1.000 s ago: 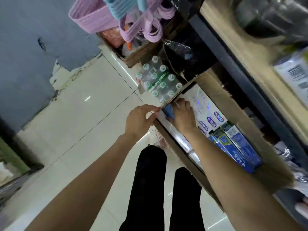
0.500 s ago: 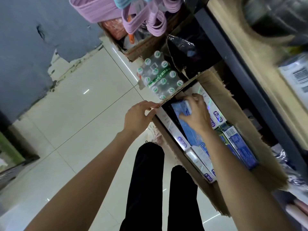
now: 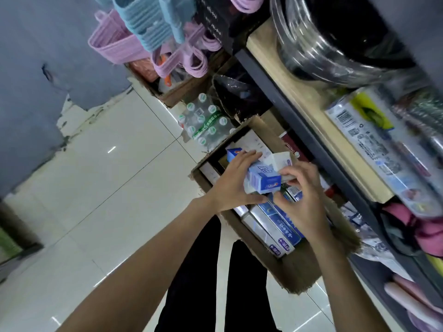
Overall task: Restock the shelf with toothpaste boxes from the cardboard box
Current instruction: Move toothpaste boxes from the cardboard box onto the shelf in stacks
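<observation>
An open cardboard box [image 3: 297, 271] stands on the floor against the shelf [image 3: 304, 101]. Several blue and white toothpaste boxes [image 3: 275, 226] lie packed inside it. Above the box, my left hand [image 3: 233, 185] and my right hand [image 3: 302, 202] together hold a small bundle of toothpaste boxes [image 3: 262, 178], blue one nearest me, a white one behind. My left hand wraps the bundle's left side; the fingers of my right hand pinch its right end.
A shrink-wrapped pack of water bottles [image 3: 203, 123] sits on the white tiled floor beyond the box. Pink and blue baskets [image 3: 124, 41] and pink hangers hang above another carton. The shelf at right holds packaged goods [image 3: 374, 144]. My black-trousered legs [image 3: 215, 271] stand beside the box.
My left hand left the box's flap and joined the right hand. Together they lifted a bundle of toothpaste boxes out of the cardboard box. The camera view rose towards the shelf.
</observation>
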`<state>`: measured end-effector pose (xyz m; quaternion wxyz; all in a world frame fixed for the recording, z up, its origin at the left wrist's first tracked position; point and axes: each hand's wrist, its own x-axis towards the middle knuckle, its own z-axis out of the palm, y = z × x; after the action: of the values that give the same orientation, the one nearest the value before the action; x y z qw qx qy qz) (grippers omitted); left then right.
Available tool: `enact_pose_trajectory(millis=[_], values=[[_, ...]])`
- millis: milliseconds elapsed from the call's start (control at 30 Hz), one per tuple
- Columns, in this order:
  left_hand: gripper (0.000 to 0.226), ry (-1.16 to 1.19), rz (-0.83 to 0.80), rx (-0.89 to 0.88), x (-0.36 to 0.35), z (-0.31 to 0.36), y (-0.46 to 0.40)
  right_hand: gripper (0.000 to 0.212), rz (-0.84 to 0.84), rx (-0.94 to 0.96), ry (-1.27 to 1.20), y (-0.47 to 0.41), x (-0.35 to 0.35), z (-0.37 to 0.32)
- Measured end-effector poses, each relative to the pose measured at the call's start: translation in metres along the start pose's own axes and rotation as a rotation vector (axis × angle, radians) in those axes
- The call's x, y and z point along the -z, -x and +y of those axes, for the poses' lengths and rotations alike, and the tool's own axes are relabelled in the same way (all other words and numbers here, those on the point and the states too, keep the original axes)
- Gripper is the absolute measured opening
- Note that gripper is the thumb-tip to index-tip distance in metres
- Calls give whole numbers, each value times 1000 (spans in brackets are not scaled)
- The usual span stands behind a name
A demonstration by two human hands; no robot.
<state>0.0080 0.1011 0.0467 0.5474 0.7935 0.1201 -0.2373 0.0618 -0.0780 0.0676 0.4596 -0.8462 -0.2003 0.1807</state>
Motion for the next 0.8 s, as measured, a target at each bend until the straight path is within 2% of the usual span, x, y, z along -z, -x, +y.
enact_pose_trajectory(millis=[67, 133, 200, 300, 333, 400, 467, 500, 667, 800], values=[[68, -57, 48, 30, -7, -3, -16, 22, 4, -25, -30, 1, -6, 11], [55, -62, 41, 94, -12, -13, -28, 20, 3, -90, -43, 0, -14, 30], [53, -22, 37, 130, -17, -23, -33, 38, -24, -163, -25, -7, -17, 43], [48, 23, 46, 177, -19, -24, -37, 73, -167, -173, 46, -16, -13, 51], [46, 9, 38, 177, -17, -22, -38, 80, -217, -165, 63, -19, -9, 49], [55, 0, 9, 186, -10, -14, -36, 79, -253, -168, 70, -21, 1, 38], [68, 95, 3, 189, 0, 1, -27, 73, -215, -191, 37, -15, 17, 16], [67, 167, 23, 178, 6, 12, -20, 72, -188, -212, -6, -10, 27, 2], [33, 718, 178, 230, 31, 70, 26, 66, 117, -312, -583, 21, 77, -77], [49, 1076, 186, 298, 47, 116, 70, 47, 311, -433, -836, 43, 99, -130]])
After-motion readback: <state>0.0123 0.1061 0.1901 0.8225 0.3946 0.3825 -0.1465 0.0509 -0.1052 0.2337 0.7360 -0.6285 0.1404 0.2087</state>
